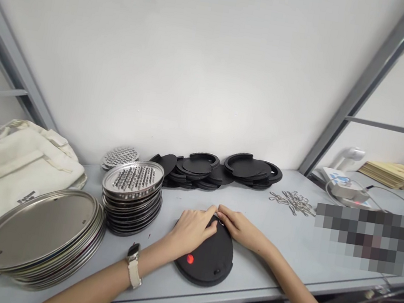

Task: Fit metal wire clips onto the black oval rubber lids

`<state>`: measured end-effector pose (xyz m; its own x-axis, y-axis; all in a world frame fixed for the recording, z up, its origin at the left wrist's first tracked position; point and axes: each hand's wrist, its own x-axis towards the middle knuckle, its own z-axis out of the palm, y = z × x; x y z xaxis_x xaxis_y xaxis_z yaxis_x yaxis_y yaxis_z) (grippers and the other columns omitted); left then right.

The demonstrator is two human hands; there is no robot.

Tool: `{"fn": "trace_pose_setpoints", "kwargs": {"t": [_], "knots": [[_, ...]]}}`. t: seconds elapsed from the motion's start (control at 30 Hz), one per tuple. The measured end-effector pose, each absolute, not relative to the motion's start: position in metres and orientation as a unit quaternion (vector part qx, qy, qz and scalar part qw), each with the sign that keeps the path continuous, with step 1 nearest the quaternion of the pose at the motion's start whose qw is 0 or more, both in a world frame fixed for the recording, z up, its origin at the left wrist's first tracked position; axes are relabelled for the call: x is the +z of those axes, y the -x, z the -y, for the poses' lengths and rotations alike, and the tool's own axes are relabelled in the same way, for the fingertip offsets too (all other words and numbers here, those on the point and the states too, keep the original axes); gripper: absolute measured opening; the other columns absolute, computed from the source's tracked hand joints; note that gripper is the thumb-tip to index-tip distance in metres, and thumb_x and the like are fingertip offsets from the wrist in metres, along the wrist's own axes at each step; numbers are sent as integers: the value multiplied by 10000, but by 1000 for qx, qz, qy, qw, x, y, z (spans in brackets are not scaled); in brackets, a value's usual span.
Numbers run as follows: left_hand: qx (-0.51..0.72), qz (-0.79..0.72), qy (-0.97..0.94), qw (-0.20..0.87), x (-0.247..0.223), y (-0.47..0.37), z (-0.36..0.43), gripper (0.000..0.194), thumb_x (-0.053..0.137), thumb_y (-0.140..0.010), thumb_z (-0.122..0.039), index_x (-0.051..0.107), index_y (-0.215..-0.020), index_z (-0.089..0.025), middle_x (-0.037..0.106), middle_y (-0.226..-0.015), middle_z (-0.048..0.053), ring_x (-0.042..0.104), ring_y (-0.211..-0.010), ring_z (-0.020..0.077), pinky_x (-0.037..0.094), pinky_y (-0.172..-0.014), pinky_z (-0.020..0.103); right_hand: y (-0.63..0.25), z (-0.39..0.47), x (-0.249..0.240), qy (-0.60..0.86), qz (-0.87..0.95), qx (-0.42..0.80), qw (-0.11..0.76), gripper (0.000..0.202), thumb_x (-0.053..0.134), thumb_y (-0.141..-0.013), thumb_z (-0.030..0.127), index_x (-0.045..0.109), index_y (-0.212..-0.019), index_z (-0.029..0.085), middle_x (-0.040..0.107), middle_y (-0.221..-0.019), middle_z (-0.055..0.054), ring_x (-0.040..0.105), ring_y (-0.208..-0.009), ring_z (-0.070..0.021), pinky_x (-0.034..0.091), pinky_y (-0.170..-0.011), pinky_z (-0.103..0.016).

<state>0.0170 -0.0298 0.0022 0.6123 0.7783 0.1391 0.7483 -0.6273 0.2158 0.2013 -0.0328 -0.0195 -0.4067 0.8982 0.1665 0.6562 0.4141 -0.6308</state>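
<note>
A round black disc (204, 258) with a red dot lies near the table's front edge. My left hand (192, 228) rests on its upper left part, fingers bent towards the far rim. At that rim my right hand (238, 226) has its fingers pressed together on a small shiny metal piece, mostly hidden by the fingertips. Both hands' fingertips nearly meet there. Left of the disc stands a stack of round metal graters (135, 179). Behind the hands lie several black ring-like parts (200, 164). Metal hooks or clips (293, 202) are heaped to the right.
A stack of large round metal trays (40, 233) stands at the front left, beside a cream cloth bag (13, 169). At the right are a white device (343, 185) with cables and thin wooden boards (392, 175). Grey shelf posts rise on both sides.
</note>
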Motion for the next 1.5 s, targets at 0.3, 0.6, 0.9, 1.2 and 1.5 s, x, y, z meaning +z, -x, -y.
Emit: {"fn": "trace_pose_setpoints", "kwargs": {"t": [0.3,0.6,0.9,1.2,1.5], "knots": [[102,-428,-895,75,2,-17,30,251,369,-937,-351,503,-1104,-220,663,-877,41,637,-798,211,411,-659,284,-201,32,-19,492,797,245,251,315,267,-969,374,484,-807,213,538,-668,13,512,-618,-145,389,-625,-259],[114,-423,-897,66,-2,-17,28,239,381,-932,-346,508,-1089,-218,669,-863,41,639,-766,213,396,-632,280,-202,31,-21,489,800,248,244,309,266,-971,366,487,-820,211,538,-682,14,514,-629,-145,383,-638,-259],[123,-416,-899,58,-3,-17,27,237,382,-931,-340,513,-1088,-221,672,-853,40,637,-749,221,390,-621,281,-202,31,-22,490,800,247,242,302,266,-969,357,484,-818,212,535,-679,14,508,-625,-145,384,-635,-257],[112,-420,-898,68,-1,-17,26,258,365,-932,-353,499,-1114,-228,676,-878,42,641,-775,228,402,-642,288,-200,31,-18,494,797,254,239,297,266,-966,351,465,-799,206,511,-676,16,500,-629,-142,379,-638,-254],[123,-416,-899,64,-4,-17,25,246,385,-929,-352,507,-1106,-234,677,-838,35,645,-745,226,392,-616,279,-200,32,-18,495,794,255,242,297,265,-965,359,472,-812,210,524,-696,13,505,-646,-145,385,-652,-258]]}}
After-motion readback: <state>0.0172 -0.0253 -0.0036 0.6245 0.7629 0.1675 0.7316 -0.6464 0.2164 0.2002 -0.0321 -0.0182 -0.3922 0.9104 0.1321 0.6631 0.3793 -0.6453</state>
